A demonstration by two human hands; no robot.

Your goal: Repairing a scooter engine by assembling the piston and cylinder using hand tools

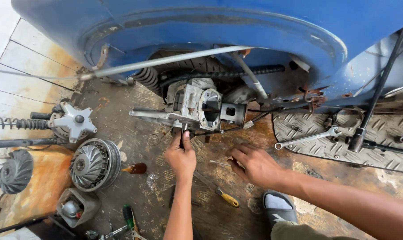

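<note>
You are looking down at a grimy wooden floor (121, 106) beside a blue scooter body (201, 31) that fills the top of the frame. In the centre, under the blue shell, sits a bare grey metal engine casing (197, 104) with an open round bore facing you.

Your left hand (180, 156), in the lower centre, is closed around a thin dark tool (182, 135) held upright, its tip pressed against the underside of the casing. Your right hand (254, 164), just to the right and lower, is loosely open with fingers spread and curled, hovering over the floor near a small thin metal piece (219, 163); it grips nothing that you can see.

At lower centre a screwdriver with a yellow handle (226, 198) lies on the floor. At the right, a silver spanner (307, 138) rests on a ridged metal footplate (379, 133), beside a long black bar tool (379, 84). At the left lie a finned round fan wheel (94, 163), a star-shaped grey part (74, 121), a dark finned wheel (15, 171) and a coiled spring (17, 123). A small brown bottle (134, 168) lies near the fan wheel. A green-handled tool (128, 215) lies at the bottom edge, and a grey sandal (279, 206) shows at the lower right
</note>
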